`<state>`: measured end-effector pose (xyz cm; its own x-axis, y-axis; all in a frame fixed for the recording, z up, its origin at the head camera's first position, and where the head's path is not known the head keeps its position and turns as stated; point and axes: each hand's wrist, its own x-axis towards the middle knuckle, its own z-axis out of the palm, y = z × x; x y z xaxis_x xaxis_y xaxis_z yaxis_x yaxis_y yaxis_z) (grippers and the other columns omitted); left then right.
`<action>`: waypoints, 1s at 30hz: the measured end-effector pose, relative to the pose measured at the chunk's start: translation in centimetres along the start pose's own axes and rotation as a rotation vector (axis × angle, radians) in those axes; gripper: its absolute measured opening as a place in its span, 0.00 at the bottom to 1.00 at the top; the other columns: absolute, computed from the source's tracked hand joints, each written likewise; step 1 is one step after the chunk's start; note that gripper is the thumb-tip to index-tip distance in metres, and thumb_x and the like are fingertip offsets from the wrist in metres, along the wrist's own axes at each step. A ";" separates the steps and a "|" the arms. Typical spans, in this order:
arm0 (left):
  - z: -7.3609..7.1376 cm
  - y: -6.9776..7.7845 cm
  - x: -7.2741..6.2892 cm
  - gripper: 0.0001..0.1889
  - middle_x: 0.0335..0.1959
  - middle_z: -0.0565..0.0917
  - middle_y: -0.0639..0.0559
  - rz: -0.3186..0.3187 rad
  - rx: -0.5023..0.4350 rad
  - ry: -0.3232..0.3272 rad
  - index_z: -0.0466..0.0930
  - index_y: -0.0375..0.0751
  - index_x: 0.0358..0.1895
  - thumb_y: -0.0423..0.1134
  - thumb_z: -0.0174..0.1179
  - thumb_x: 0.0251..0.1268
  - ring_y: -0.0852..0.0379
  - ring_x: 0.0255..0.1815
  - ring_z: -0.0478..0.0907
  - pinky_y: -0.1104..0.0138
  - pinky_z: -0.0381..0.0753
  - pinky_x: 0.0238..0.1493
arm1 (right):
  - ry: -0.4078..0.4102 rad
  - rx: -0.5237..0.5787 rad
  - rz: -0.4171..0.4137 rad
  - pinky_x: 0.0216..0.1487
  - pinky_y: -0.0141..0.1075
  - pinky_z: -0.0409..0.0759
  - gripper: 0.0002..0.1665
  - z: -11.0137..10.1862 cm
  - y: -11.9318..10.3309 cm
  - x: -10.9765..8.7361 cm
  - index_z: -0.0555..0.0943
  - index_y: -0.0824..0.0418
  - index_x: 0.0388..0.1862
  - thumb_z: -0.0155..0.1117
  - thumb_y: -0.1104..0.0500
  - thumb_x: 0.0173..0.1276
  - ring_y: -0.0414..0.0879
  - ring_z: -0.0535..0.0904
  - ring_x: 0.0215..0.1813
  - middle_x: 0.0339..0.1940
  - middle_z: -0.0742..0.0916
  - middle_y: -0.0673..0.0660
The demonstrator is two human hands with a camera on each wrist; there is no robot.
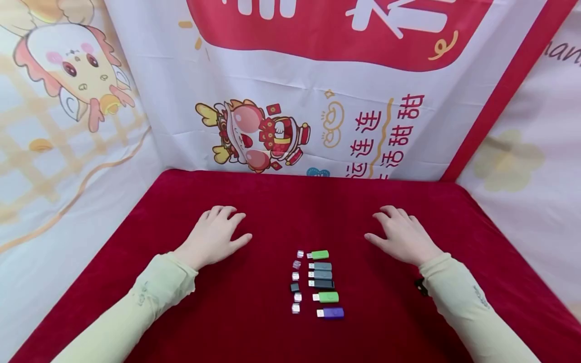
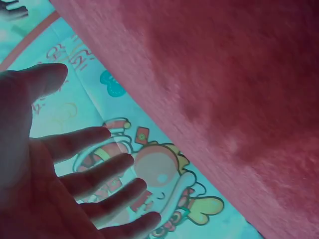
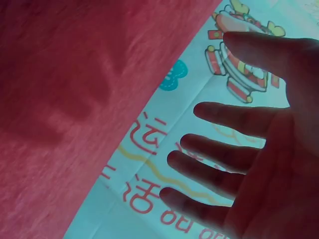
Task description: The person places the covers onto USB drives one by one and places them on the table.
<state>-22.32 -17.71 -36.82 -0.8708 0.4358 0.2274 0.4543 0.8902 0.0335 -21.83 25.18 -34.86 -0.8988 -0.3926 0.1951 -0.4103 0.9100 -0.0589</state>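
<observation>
Several USB flash drives lie in a column in the middle of the table, metal plugs facing left. At the far end is a green flash drive [image 1: 320, 254]. Nearer come grey flash drives [image 1: 322, 266], a black flash drive [image 1: 323, 284], another green flash drive [image 1: 329, 297] and a purple flash drive [image 1: 333, 313]. Left of them runs a column of small clear caps [image 1: 296, 276], with one black cap [image 1: 295, 287] among them. My left hand [image 1: 213, 237], fingers spread and relaxed, is left of the caps. My right hand [image 1: 404, 236] mirrors it on the right. Both hold nothing.
Red cloth [image 1: 254, 201] covers the table. A printed white curtain [image 1: 290, 75] rises at its far edge, with side curtains [image 1: 36, 176] left and right. Part of a small black object [image 1: 421, 287] shows beside the right sleeve.
</observation>
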 end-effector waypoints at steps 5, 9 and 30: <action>-0.6 0.9 0.6 0.27 0.58 0.75 0.38 0.056 -0.008 0.038 0.78 0.35 0.60 0.53 0.61 0.66 0.38 0.59 0.68 0.46 0.71 0.57 | 0.049 0.013 -0.072 0.50 0.57 0.77 0.29 -0.2 -1.1 0.9 0.81 0.70 0.54 0.72 0.50 0.61 0.61 0.77 0.52 0.53 0.81 0.67; -0.9 1.5 1.3 0.26 0.56 0.77 0.39 0.095 -0.009 0.045 0.79 0.36 0.59 0.52 0.62 0.66 0.40 0.58 0.69 0.48 0.72 0.56 | 0.064 0.029 -0.139 0.50 0.52 0.79 0.26 -0.1 -2.4 1.7 0.83 0.67 0.51 0.75 0.52 0.59 0.58 0.78 0.50 0.50 0.82 0.64; 0.1 4.3 1.2 0.21 0.51 0.80 0.42 0.145 -0.020 -0.002 0.82 0.38 0.54 0.49 0.62 0.65 0.44 0.55 0.72 0.52 0.76 0.54 | -0.172 0.043 -0.414 0.41 0.36 0.81 0.17 2.4 -7.2 4.1 0.88 0.59 0.45 0.77 0.55 0.58 0.42 0.80 0.37 0.37 0.86 0.53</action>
<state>-21.49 -13.36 -36.51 -0.7964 0.5597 0.2292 0.5787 0.8153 0.0202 -22.92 16.66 -35.99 -0.6685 -0.7423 0.0454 -0.7437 0.6665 -0.0520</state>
